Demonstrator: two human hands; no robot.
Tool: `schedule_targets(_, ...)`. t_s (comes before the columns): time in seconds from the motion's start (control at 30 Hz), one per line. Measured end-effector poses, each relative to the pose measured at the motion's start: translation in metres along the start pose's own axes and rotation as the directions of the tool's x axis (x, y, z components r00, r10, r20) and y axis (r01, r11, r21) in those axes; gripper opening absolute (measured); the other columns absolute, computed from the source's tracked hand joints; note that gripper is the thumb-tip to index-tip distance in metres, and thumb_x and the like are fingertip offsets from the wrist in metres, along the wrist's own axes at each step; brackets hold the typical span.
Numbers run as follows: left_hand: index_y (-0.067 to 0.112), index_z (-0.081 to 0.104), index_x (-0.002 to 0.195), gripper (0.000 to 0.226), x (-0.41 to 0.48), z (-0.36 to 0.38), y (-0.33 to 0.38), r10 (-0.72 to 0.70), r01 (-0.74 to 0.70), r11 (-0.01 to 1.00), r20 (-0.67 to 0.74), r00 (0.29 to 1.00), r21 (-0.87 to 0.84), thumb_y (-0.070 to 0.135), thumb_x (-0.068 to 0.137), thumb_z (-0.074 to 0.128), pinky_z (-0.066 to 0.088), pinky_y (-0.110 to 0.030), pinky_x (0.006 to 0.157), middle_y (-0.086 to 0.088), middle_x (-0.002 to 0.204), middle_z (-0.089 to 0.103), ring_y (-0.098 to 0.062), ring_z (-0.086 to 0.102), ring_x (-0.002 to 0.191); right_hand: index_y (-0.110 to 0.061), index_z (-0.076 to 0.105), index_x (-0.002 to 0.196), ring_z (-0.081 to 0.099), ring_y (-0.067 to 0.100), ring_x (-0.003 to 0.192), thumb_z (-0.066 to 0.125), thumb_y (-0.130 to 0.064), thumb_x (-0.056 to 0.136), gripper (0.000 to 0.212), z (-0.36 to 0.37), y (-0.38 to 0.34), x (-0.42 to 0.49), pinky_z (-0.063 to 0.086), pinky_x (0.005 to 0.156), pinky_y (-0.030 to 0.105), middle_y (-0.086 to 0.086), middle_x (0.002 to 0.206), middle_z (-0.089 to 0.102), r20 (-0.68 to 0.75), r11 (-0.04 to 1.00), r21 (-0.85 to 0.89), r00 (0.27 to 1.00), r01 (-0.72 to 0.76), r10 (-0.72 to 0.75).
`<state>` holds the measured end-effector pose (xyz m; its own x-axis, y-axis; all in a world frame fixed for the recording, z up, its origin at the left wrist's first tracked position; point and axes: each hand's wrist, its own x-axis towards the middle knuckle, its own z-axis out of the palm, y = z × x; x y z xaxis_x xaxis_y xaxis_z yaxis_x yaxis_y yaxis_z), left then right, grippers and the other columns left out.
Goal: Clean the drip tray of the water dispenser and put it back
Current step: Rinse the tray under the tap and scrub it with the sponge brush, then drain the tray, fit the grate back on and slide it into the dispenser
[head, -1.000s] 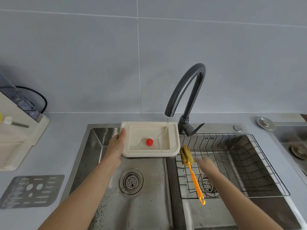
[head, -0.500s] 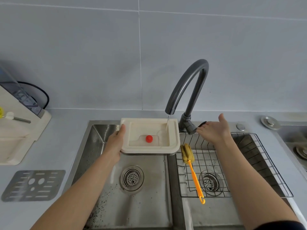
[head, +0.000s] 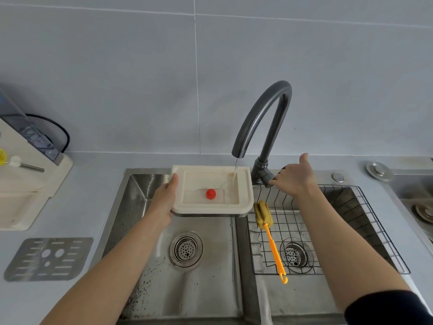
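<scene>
My left hand (head: 165,200) grips the left edge of the cream drip tray (head: 244,181), thumb on its rim, and holds it level over the left sink basin. A red float (head: 210,193) sits in the tray's shallow water. A thin stream of water falls from the dark curved faucet (head: 264,118) into the tray's far right corner. My right hand (head: 295,177) is on the faucet's handle (head: 267,178) at its base, fingers curled over it and thumb raised. The water dispenser (head: 25,179) stands on the counter at the left.
The tray's perforated metal grille (head: 48,259) lies on the counter at the front left. A yellow sponge brush with an orange handle (head: 273,245) leans in the wire rack (head: 351,231) over the right basin. Drain strainers sit in both basins; a stove edge (head: 417,200) is at the right.
My right hand rose from over the wire rack to the faucet handle and now rests on it. The tray stays under the thin stream in my left hand.
</scene>
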<state>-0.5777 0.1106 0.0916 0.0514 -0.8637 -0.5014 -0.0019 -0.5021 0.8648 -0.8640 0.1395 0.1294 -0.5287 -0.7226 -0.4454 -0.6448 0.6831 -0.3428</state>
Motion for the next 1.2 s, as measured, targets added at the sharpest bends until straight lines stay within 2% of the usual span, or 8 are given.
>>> schedule_targets(0.07,0.019,0.055,0.101,0.033,0.000,0.000,0.000,-0.009,0.009,1.000,0.008,1.000,0.001,0.048,0.090,0.043,0.045,-0.029,0.057,0.001,0.085,0.063,-0.016,0.060,0.077,0.013,0.047,0.118,0.035,0.041,0.129,0.012,-0.056,0.091,0.082,0.003,-0.002,0.003,0.001,0.115,0.058,0.029,0.130,0.047,0.168,0.778,0.593,0.977,-0.209,0.135)
schedule_targets(0.1,0.019,0.055,0.102,0.033,0.000,0.000,0.001,-0.010,0.010,1.000,0.013,1.000,-0.002,0.048,0.090,0.043,0.045,-0.029,0.057,0.001,0.086,0.063,-0.015,0.060,0.077,0.022,0.021,0.127,0.017,0.048,0.136,0.010,-0.061,0.089,0.093,-0.002,-0.002,0.004,-0.003,0.115,0.056,0.038,0.143,0.021,0.396,0.603,0.738,0.918,-0.304,-0.021)
schedule_targets(0.17,0.019,0.055,0.100,0.033,-0.001,0.000,0.001,-0.010,0.010,1.000,0.023,1.000,0.003,0.048,0.090,0.043,0.045,-0.028,0.056,0.001,0.085,0.063,-0.015,0.060,0.076,0.011,0.002,0.140,0.000,0.042,0.141,0.009,-0.070,0.085,0.099,-0.009,0.001,-0.005,0.000,0.116,0.050,0.027,0.153,-0.004,0.381,0.359,0.890,0.889,-0.279,-0.253)
schedule_targets(0.43,0.021,0.058,0.080,0.032,-0.005,-0.007,0.002,-0.015,0.015,1.000,0.005,1.000,-0.014,0.049,0.089,0.045,0.044,-0.027,0.052,0.002,0.079,0.064,-0.015,0.061,0.070,-0.019,0.001,0.146,0.011,0.024,0.142,0.057,-0.057,0.074,0.100,0.022,-0.006,-0.058,0.012,0.113,0.043,0.003,0.156,0.008,0.164,0.697,0.703,0.920,0.143,-0.355)
schedule_targets(0.57,0.023,0.058,0.081,0.032,-0.007,-0.018,0.002,-0.028,0.028,1.000,0.016,0.999,-0.009,0.051,0.088,0.045,0.049,-0.030,0.060,-0.002,0.085,0.066,-0.019,0.063,0.075,-0.008,-0.003,0.141,0.039,0.010,0.127,0.083,-0.016,0.062,0.117,0.060,-0.007,-0.090,0.039,0.100,0.023,0.006,0.149,0.023,0.117,0.617,0.669,0.760,0.415,-0.639)
schedule_targets(0.67,0.021,0.059,0.084,0.033,-0.012,-0.027,0.000,-0.023,0.023,1.000,0.018,1.000,0.021,0.051,0.088,0.044,0.047,-0.030,0.055,-0.001,0.081,0.066,-0.018,0.062,0.072,-0.012,0.016,0.132,0.037,0.027,0.126,0.083,-0.028,0.048,0.108,0.080,-0.016,-0.097,0.045,0.101,0.044,0.016,0.130,0.030,0.022,0.616,0.568,0.738,0.546,-0.674)
schedule_targets(0.93,0.019,0.057,0.086,0.035,-0.029,-0.050,-0.008,-0.052,0.047,0.993,0.043,0.998,0.106,0.049,0.090,0.040,0.050,-0.047,0.090,-0.007,0.093,0.065,-0.026,0.063,0.089,-0.017,0.022,0.135,0.039,0.019,0.123,0.088,-0.017,0.048,0.109,0.110,-0.016,-0.100,0.044,0.100,0.032,0.004,0.130,0.039,-0.101,0.574,0.519,0.712,0.634,-0.695)
schedule_targets(1.2,0.026,0.025,0.137,0.075,-0.044,-0.076,-0.027,0.082,-0.097,0.994,0.231,0.970,0.053,0.037,0.072,0.061,0.051,-0.037,0.082,-0.004,0.125,0.053,-0.017,0.057,0.101,-0.023,0.029,0.132,0.044,0.016,0.119,0.087,-0.020,0.049,0.101,0.122,-0.015,-0.111,0.048,0.097,0.042,-0.001,0.126,0.044,-0.060,0.578,0.559,0.725,0.594,-0.686)
